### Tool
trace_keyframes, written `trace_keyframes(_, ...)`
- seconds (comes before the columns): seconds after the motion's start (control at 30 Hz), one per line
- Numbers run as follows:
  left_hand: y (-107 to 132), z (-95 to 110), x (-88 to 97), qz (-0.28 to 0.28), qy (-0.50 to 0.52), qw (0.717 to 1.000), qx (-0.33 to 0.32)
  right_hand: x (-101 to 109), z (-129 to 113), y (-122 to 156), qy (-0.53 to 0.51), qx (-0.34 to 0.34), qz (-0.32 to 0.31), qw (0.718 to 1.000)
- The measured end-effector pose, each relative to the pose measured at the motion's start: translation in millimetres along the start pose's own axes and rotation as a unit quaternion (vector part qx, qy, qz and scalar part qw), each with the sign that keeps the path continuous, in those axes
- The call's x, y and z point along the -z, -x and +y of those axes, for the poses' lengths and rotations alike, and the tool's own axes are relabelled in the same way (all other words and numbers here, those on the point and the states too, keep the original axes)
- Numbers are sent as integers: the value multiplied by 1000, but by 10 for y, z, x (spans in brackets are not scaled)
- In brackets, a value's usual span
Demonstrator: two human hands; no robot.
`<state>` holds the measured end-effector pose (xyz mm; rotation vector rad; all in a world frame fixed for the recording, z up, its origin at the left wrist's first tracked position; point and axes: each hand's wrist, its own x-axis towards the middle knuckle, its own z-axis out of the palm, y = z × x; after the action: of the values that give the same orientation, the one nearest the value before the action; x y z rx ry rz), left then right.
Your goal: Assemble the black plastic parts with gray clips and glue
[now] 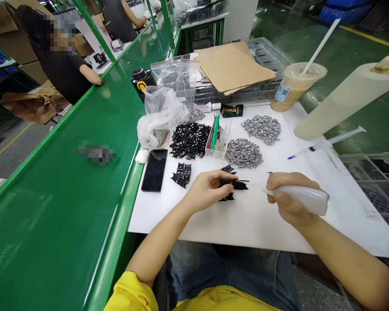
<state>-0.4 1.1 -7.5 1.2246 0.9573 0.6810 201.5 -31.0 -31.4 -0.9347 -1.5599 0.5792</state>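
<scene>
My left hand (209, 188) pinches a small black plastic part (239, 185) between thumb and fingers, just above the white work surface (194, 224). In my right hand (291, 201) is a white squeeze bottle (311, 200), tilted so its narrow nozzle points left at the black part. Whether the nozzle tip touches the part is too faint to tell. More black parts (227, 169) lie beyond and below my left fingers, partly hidden. A small group of black parts (182, 173) sits left of that hand.
Behind my hands are a black-part heap (189, 140), grey-piece heaps (244, 153) and a clear box (215, 152) holding tweezers (215, 131). A phone (154, 170) lies left; a syringe (327, 141), white roll (340, 99) and drink cup (293, 86) are right. A green conveyor (68, 207) borders the left.
</scene>
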Motion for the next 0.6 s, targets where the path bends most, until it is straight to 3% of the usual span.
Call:
trace_keyframes(0.1,3,4,1,-1,-2,1000,0,-19,-30,-33,-18,41,4,999)
trace_keyframes(0.6,6,21,8,4,-8,1000,-7,-40,-40,-49,-12,58,7,998)
